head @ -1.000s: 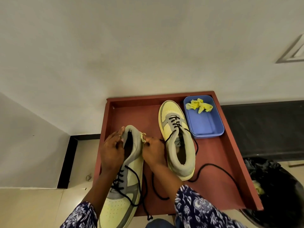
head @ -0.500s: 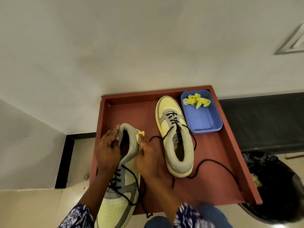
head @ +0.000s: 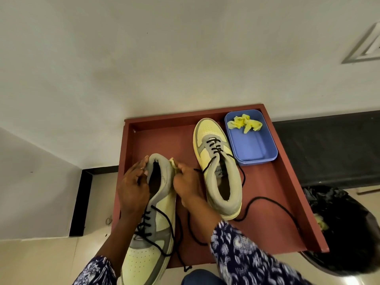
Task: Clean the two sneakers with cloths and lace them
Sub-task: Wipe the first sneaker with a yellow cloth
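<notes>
Blue tub (head: 252, 149) holding yellow cloth (head: 245, 123)

- The tongue label (head: 219, 171) of the sneaker (head: 218, 167) lying on the surface bears dark print, too small and blurred to read.
- No other text, number or sign is readable.

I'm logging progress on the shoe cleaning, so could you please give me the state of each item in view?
Held sneaker: lifted, heel away from the person, partly laced.
Left hand: grips the held sneaker's collar.
Right hand: pinches a yellow cloth against the heel.
Second sneaker: upright on the red tray, partly laced, lace ends trailing.
Blue container: open, holds crumpled yellow cloth.
Black bin bag: open.
</notes>
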A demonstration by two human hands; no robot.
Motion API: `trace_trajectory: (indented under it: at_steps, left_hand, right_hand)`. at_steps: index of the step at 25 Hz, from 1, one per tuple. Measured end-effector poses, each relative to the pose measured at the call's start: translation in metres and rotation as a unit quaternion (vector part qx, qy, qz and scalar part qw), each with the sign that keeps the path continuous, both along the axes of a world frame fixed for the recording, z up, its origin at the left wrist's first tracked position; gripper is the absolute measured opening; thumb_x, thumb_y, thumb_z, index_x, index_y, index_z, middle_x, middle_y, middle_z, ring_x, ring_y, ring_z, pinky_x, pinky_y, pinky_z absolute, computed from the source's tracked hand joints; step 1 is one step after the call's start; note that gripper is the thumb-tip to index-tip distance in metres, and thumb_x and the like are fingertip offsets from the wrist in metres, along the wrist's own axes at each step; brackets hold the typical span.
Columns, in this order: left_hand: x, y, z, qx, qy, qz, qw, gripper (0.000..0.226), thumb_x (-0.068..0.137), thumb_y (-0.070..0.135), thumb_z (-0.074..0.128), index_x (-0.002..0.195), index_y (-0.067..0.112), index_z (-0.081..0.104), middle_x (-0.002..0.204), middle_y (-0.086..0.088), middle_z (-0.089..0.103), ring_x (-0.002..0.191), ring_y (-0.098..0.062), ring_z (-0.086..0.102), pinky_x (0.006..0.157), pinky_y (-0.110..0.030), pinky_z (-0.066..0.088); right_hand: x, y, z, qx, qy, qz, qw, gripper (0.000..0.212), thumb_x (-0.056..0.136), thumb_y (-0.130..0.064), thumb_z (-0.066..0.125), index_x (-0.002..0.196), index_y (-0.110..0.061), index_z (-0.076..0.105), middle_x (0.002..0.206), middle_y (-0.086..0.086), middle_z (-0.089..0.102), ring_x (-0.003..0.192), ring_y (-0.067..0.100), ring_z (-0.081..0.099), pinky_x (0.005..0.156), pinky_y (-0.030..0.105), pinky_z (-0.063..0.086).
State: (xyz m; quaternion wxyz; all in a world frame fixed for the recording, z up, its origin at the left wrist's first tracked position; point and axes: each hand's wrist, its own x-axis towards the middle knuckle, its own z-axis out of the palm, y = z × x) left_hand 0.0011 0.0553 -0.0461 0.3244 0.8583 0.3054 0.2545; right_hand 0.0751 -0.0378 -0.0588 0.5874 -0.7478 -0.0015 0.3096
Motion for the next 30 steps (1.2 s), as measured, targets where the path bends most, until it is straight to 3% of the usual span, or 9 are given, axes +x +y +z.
trace_trajectory:
  at_steps: [2,5,10,12,15,20,24,27,30]
  left_hand:
    - [0.000,0.000,0.000,-0.003,0.001,0.003,1.000,0.034,0.084,-0.010,0.055,0.113,0.006,0.064,0.117,-0.011,0.065,0.111,-0.024,0.060,0.094,-0.026,0.041]
    - [0.000,0.000,-0.001,-0.005,-0.001,0.006,1.000,0.035,0.084,-0.009,0.054,0.114,0.006,0.064,0.117,-0.011,0.065,0.111,-0.023,0.060,0.094,-0.025,0.041]
    - [0.001,0.001,-0.005,-0.003,0.008,0.004,1.000,0.033,0.086,-0.007,0.055,0.115,0.006,0.063,0.118,-0.011,0.064,0.112,-0.024,0.060,0.095,-0.028,0.042]
    - [0.001,0.001,-0.004,-0.003,0.006,0.001,1.000,0.033,0.086,-0.007,0.055,0.115,0.005,0.063,0.118,-0.011,0.064,0.112,-0.026,0.060,0.095,-0.030,0.042]
    - [0.000,-0.002,-0.001,-0.018,-0.001,0.013,1.000,0.031,0.086,-0.006,0.055,0.115,0.003,0.063,0.118,-0.013,0.064,0.113,-0.027,0.059,0.096,-0.028,0.040]
    - [0.000,-0.002,-0.001,-0.019,0.007,0.013,1.000,0.030,0.087,-0.004,0.055,0.115,0.003,0.062,0.118,-0.014,0.064,0.113,-0.028,0.059,0.095,-0.026,0.040]
    - [0.001,-0.002,-0.001,-0.025,0.002,0.013,1.000,0.030,0.087,-0.005,0.055,0.115,0.002,0.063,0.118,-0.015,0.064,0.111,-0.028,0.060,0.095,-0.028,0.041]
    - [0.001,-0.001,-0.001,-0.033,-0.007,0.017,0.999,0.030,0.086,-0.005,0.056,0.114,0.002,0.063,0.117,-0.014,0.064,0.110,-0.026,0.061,0.095,-0.027,0.041]
    - [0.001,-0.001,-0.001,-0.035,-0.008,0.018,0.999,0.031,0.086,-0.005,0.055,0.115,0.004,0.063,0.118,-0.013,0.065,0.111,-0.025,0.061,0.096,-0.027,0.042]
  right_hand:
    - [0.023,0.014,0.009,-0.011,0.042,0.018,0.999,0.043,0.087,0.005,0.037,0.119,-0.008,0.062,0.126,0.009,0.060,0.115,0.020,0.053,0.104,0.034,0.042]
    - [0.040,0.024,0.017,-0.037,0.067,0.051,0.996,0.039,0.090,0.002,0.036,0.121,-0.003,0.059,0.130,0.011,0.056,0.123,0.025,0.049,0.106,0.035,0.038]
    - [0.011,0.008,0.003,0.049,0.080,-0.022,0.995,0.053,0.085,0.011,0.028,0.126,-0.009,0.057,0.131,0.004,0.056,0.125,0.017,0.048,0.109,0.035,0.038]
    - [-0.008,-0.001,-0.002,0.051,0.062,-0.040,0.996,0.057,0.086,0.010,0.029,0.134,-0.014,0.049,0.139,0.000,0.049,0.131,0.015,0.041,0.113,0.032,0.032]
    - [-0.052,-0.016,-0.012,-0.027,-0.003,-0.028,0.999,0.052,0.092,0.000,0.035,0.139,-0.022,0.040,0.139,-0.005,0.048,0.130,0.016,0.043,0.111,0.028,0.033]
    - [-0.115,-0.036,-0.013,-0.024,-0.025,-0.018,0.999,0.054,0.091,0.008,0.034,0.141,-0.015,0.036,0.146,-0.005,0.037,0.137,0.008,0.032,0.105,0.006,0.019]
    - [-0.101,-0.030,-0.011,-0.034,-0.052,-0.036,0.997,0.051,0.091,0.007,0.037,0.138,-0.013,0.041,0.142,-0.006,0.041,0.133,0.005,0.033,0.098,-0.006,0.017]
    - [-0.062,-0.021,-0.004,-0.032,-0.025,-0.048,0.998,0.050,0.090,0.002,0.038,0.136,-0.017,0.046,0.135,-0.002,0.051,0.128,0.017,0.045,0.107,0.021,0.034]
    - [-0.027,-0.009,0.007,-0.002,0.010,-0.047,0.999,0.051,0.089,0.001,0.038,0.135,-0.018,0.047,0.131,-0.004,0.053,0.125,0.016,0.047,0.107,0.026,0.036]
